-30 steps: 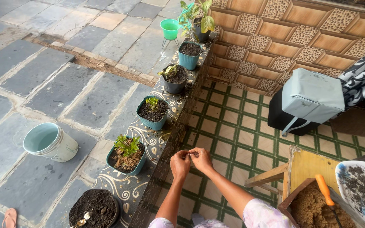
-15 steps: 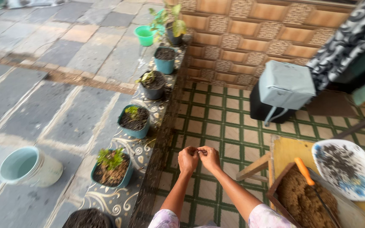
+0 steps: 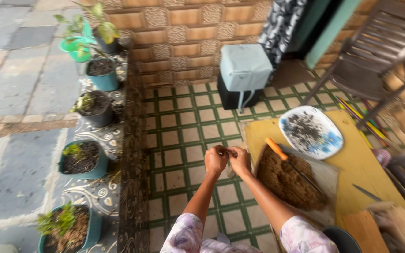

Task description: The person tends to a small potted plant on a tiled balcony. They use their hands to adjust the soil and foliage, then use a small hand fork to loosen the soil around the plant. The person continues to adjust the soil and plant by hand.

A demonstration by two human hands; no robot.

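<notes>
Both hands now sit nearer the yellow tabletop (image 3: 352,159); left hand (image 3: 215,159) and right hand (image 3: 240,160) meet fingertip to fingertip, pinching something too small to identify, just left of the soil tray (image 3: 291,180).

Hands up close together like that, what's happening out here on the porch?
A person's left hand and right hand meet over the green-tiled floor, pinching something too small to make out. Beside them a yellow table carries a tray of brown fibre with an orange-handled tool and a patterned plate. Potted plants line the ledge on the left.
</notes>
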